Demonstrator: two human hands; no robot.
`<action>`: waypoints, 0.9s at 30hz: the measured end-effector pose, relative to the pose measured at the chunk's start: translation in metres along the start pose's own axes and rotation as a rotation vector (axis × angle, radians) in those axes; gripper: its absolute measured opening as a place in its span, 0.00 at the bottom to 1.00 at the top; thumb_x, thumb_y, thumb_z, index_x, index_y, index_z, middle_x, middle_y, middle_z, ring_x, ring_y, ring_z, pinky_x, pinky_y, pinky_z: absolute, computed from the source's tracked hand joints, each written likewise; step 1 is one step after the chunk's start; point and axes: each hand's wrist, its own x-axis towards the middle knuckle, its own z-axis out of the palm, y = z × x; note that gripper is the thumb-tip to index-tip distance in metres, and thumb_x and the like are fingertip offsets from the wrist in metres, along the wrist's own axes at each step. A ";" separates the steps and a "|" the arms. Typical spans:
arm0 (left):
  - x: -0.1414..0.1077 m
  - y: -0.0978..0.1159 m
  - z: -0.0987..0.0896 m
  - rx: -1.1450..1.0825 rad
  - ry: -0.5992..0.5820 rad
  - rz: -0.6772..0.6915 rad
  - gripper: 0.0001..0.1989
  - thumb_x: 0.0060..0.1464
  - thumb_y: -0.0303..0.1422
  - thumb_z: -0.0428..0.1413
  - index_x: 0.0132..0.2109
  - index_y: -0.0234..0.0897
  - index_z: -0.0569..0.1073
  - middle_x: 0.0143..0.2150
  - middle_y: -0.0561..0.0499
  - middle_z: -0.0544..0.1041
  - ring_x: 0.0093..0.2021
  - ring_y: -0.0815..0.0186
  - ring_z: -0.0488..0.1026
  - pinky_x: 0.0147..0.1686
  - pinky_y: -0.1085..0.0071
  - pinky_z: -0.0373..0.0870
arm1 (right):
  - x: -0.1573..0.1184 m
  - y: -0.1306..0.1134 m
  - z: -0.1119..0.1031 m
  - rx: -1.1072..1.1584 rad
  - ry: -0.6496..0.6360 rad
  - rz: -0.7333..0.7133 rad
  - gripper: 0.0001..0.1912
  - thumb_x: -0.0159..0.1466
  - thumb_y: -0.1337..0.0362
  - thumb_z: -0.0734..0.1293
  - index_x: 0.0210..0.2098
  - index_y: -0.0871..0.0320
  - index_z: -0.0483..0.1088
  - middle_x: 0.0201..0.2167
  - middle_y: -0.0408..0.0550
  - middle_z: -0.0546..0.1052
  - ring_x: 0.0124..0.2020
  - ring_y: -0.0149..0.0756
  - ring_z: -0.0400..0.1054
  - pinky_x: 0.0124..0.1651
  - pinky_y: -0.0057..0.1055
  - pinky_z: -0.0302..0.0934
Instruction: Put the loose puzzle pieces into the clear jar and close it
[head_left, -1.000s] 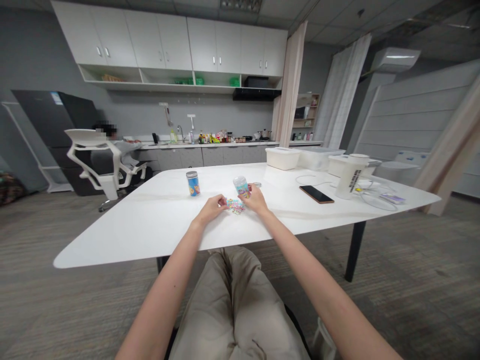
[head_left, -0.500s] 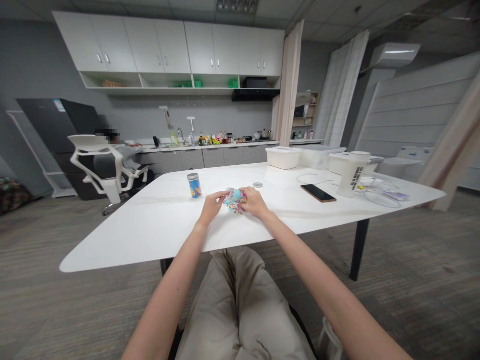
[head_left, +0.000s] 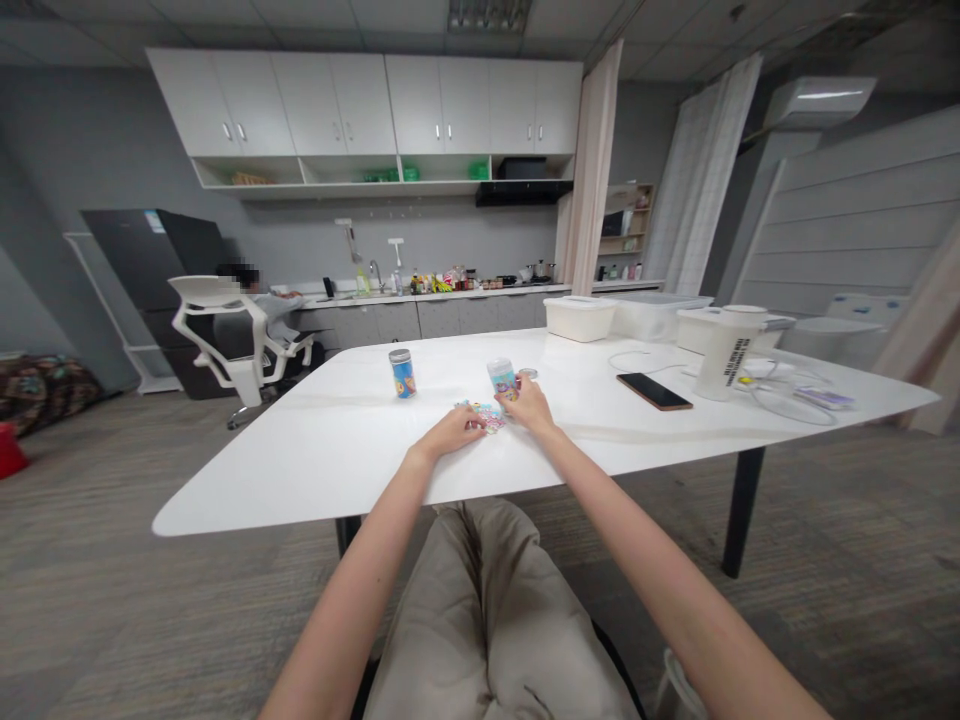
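My right hand (head_left: 529,404) is wrapped round a clear jar (head_left: 501,378) with a colourful label, held nearly upright over the white table (head_left: 300,470). A small heap of colourful pieces (head_left: 491,418) lies on the tabletop below and left of the jar. My left hand (head_left: 453,430) rests at the heap's left side, its fingers apart and touching the pieces. Further left stands a blue-labelled jar (head_left: 403,375) with a grey lid. Just behind my right hand lies a round lid (head_left: 529,373).
To the right are a black phone (head_left: 654,391), a large white cup (head_left: 729,355), cables and a purple packet (head_left: 823,398). White bins (head_left: 580,318) line the back right edge. A person (head_left: 274,312) sits beyond the table near a white chair (head_left: 225,335).
The jar, tipped over the pieces before, is now nearly upright and further right in my right hand. My left hand has left the jar's mouth and come down to the pieces. The view has shifted slightly.
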 end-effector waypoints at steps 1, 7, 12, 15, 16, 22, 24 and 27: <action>0.000 0.000 0.001 -0.001 -0.003 -0.005 0.07 0.52 0.30 0.56 0.36 0.37 0.79 0.34 0.49 0.75 0.35 0.64 0.71 0.39 0.69 0.68 | 0.000 0.000 0.000 0.004 -0.008 -0.003 0.22 0.56 0.55 0.71 0.46 0.57 0.65 0.42 0.53 0.76 0.44 0.44 0.71 0.44 0.37 0.62; 0.001 -0.005 0.001 0.020 0.032 -0.014 0.07 0.52 0.31 0.56 0.37 0.37 0.78 0.34 0.49 0.74 0.35 0.63 0.71 0.40 0.67 0.69 | 0.000 -0.002 -0.001 0.017 -0.032 0.001 0.23 0.56 0.56 0.71 0.47 0.58 0.65 0.43 0.54 0.76 0.45 0.45 0.71 0.45 0.37 0.63; 0.000 -0.006 0.001 0.031 0.030 -0.026 0.06 0.53 0.33 0.57 0.36 0.36 0.76 0.34 0.49 0.72 0.36 0.63 0.70 0.40 0.67 0.68 | 0.000 -0.001 0.001 0.031 -0.028 -0.006 0.22 0.56 0.56 0.71 0.46 0.58 0.65 0.42 0.54 0.76 0.44 0.44 0.71 0.45 0.37 0.63; -0.001 -0.006 0.000 0.030 0.083 -0.068 0.04 0.51 0.31 0.58 0.34 0.35 0.72 0.33 0.51 0.72 0.33 0.65 0.69 0.36 0.69 0.67 | 0.000 0.001 0.002 0.038 -0.022 -0.010 0.23 0.55 0.57 0.71 0.46 0.59 0.65 0.42 0.54 0.76 0.44 0.44 0.71 0.46 0.37 0.63; -0.001 -0.006 -0.001 0.030 0.106 -0.078 0.03 0.50 0.30 0.58 0.33 0.36 0.71 0.32 0.52 0.72 0.32 0.65 0.68 0.35 0.69 0.66 | 0.001 0.001 0.002 0.040 -0.026 -0.014 0.23 0.55 0.57 0.71 0.46 0.59 0.65 0.42 0.54 0.76 0.45 0.44 0.71 0.46 0.37 0.63; 0.003 -0.008 -0.008 -0.063 0.351 -0.116 0.04 0.52 0.27 0.58 0.31 0.36 0.69 0.30 0.52 0.74 0.32 0.66 0.71 0.36 0.69 0.68 | 0.003 0.006 0.006 0.060 -0.019 -0.094 0.24 0.54 0.58 0.71 0.47 0.58 0.66 0.40 0.51 0.75 0.43 0.43 0.70 0.46 0.37 0.62; 0.005 -0.008 -0.011 -0.072 0.490 -0.122 0.03 0.53 0.25 0.57 0.32 0.36 0.70 0.32 0.51 0.75 0.33 0.66 0.72 0.37 0.69 0.69 | 0.003 0.007 0.006 0.070 -0.015 -0.163 0.24 0.53 0.59 0.71 0.47 0.59 0.66 0.40 0.51 0.75 0.43 0.43 0.69 0.46 0.38 0.63; 0.007 -0.008 -0.014 -0.043 0.662 -0.079 0.05 0.55 0.22 0.54 0.34 0.36 0.71 0.34 0.50 0.75 0.35 0.66 0.73 0.35 0.70 0.70 | 0.003 0.005 0.004 0.063 -0.035 -0.301 0.23 0.53 0.63 0.71 0.48 0.58 0.67 0.42 0.52 0.75 0.45 0.45 0.68 0.49 0.40 0.62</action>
